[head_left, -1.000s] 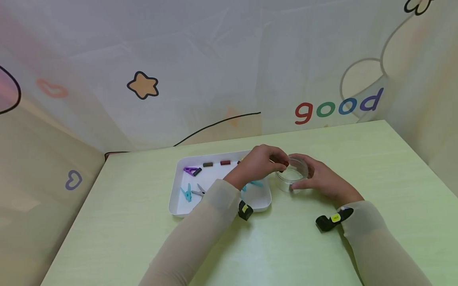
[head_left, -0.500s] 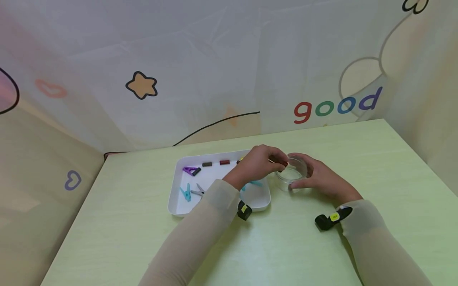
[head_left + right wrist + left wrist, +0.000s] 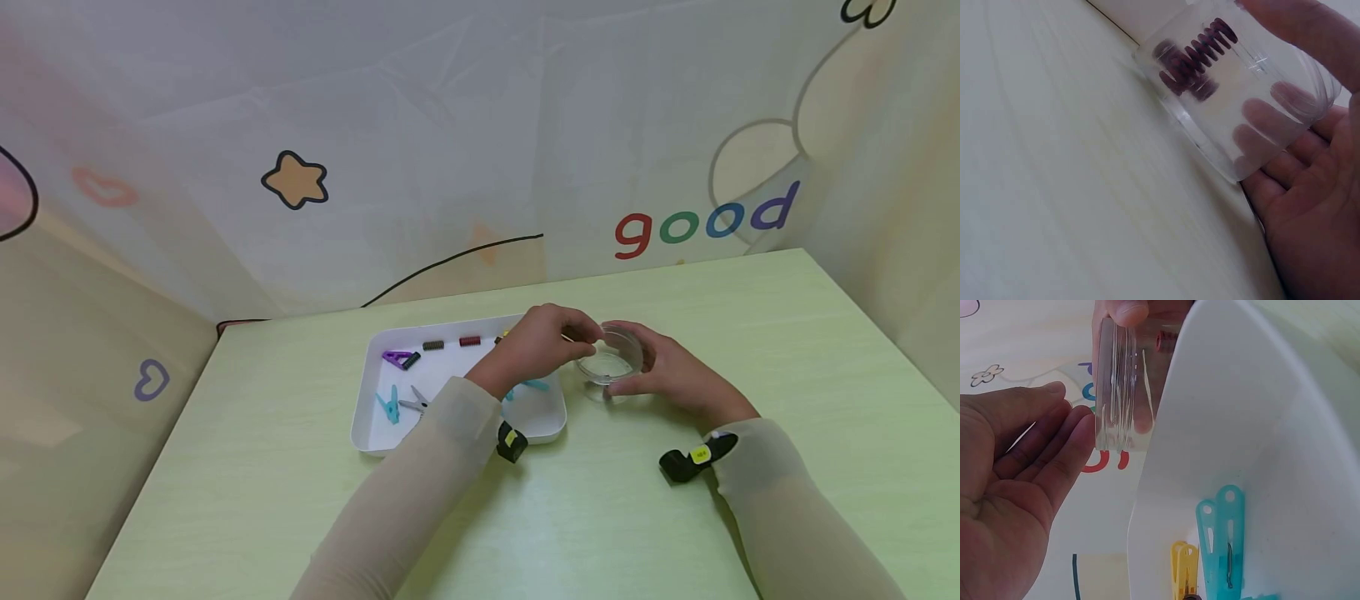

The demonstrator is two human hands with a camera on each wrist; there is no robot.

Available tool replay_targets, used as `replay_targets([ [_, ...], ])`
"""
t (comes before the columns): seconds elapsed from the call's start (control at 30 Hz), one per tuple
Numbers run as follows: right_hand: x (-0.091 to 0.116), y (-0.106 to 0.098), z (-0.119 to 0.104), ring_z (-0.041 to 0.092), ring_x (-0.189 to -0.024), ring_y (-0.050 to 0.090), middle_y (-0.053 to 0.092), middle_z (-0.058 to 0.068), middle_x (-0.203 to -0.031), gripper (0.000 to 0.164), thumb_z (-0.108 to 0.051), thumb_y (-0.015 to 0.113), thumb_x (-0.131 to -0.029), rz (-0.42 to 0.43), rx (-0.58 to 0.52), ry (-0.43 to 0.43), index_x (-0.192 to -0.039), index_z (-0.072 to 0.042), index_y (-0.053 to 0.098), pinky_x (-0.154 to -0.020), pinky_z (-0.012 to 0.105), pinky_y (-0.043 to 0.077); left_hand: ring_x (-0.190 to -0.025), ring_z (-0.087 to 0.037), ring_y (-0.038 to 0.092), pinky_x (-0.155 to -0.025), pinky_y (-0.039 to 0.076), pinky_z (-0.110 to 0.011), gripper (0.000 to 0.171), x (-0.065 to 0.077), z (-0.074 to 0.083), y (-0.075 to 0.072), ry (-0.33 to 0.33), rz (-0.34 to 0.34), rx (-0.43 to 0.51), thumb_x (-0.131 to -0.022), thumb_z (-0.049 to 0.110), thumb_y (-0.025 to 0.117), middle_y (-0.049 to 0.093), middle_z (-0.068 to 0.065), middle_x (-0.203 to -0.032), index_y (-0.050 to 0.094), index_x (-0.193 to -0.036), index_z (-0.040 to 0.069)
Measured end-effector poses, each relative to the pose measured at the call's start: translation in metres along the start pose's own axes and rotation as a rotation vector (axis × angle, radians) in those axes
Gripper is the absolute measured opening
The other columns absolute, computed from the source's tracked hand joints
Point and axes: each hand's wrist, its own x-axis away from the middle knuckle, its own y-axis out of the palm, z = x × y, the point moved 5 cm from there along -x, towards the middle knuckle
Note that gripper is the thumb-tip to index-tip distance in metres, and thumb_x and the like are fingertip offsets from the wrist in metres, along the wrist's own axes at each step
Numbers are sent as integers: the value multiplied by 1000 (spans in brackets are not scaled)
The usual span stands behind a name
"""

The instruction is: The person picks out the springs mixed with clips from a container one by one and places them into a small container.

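My right hand (image 3: 667, 371) curls round a clear, round jar (image 3: 611, 365) on the table, right of the white tray. Inside the jar is a dark red coil spring (image 3: 1200, 56), seen through its wall in the right wrist view; one red end of a spring (image 3: 1167, 341) also shows in the left wrist view. Close at the jar's rim, my left hand (image 3: 553, 340) reaches across the tray. In the left wrist view the left hand (image 3: 1019, 450) has loosely bent fingers with nothing between them, fingertips right beside the jar (image 3: 1116, 387).
The white tray (image 3: 553, 423) holds a red spring (image 3: 469, 341), a green spring (image 3: 432, 345), a dark spring (image 3: 412, 360), a purple clip (image 3: 394, 357), a teal clothespin (image 3: 390, 406), a grey clip (image 3: 414, 402) and a yellow clip (image 3: 1185, 565). A patterned curtain hangs behind the table.
The red spring that the left hand pinched over the jar's rim has been let go and is now inside the jar. Both hands have otherwise stayed nearly in place.
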Motion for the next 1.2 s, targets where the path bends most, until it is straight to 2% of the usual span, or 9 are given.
replay_targets([
  [0.4,0,0,1,34,-143,28,36,7,-153,89,-41,82,-74,3,0,29,-147,-29,34,-112,64,25,-92,-4,62,-82,51,-16,23,1,0,-4,5,10,-14,-91,18,67,70,6,-101,71,-113,11],
  [0.8,1,-1,-3,34,-144,28,38,8,-153,87,-39,82,-75,4,17,10,-147,-28,34,-113,65,24,-93,-4,62,-85,52,-18,20,1,-2,-11,-5,21,-24,-93,21,66,69,8,-103,71,-111,16],
  [1.2,0,0,-3,35,-144,29,38,8,-153,88,-38,82,-75,-7,8,28,-148,-30,33,-113,65,24,-94,-6,63,-85,52,-19,20,4,-7,-19,-6,46,-31,-93,19,65,70,4,-104,71,-112,13],
])
